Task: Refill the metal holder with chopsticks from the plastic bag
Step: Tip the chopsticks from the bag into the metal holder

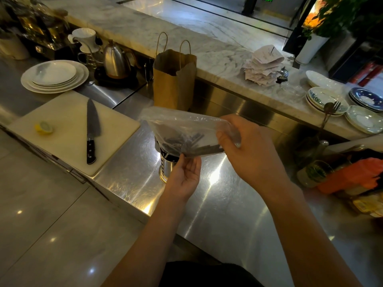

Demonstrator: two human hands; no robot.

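Note:
A clear plastic bag [178, 125] hangs over the steel counter, with dark chopsticks [186, 142] lying inside it. My right hand [246, 150] grips the bag's right end, fingers wrapped over the plastic. My left hand [184, 175] touches the bag's lower edge from underneath, palm up. Directly below the bag stands the shiny metal holder [166, 167], partly hidden by the bag and my left hand. A few dark sticks show at its mouth.
A white cutting board [68, 112] with a black-handled knife [92, 131] and a lemon half [44, 127] lies to the left. A brown paper bag [175, 79] stands behind the holder. Stacked plates [55, 76], a kettle [116, 60] and bowls [325, 100] line the back.

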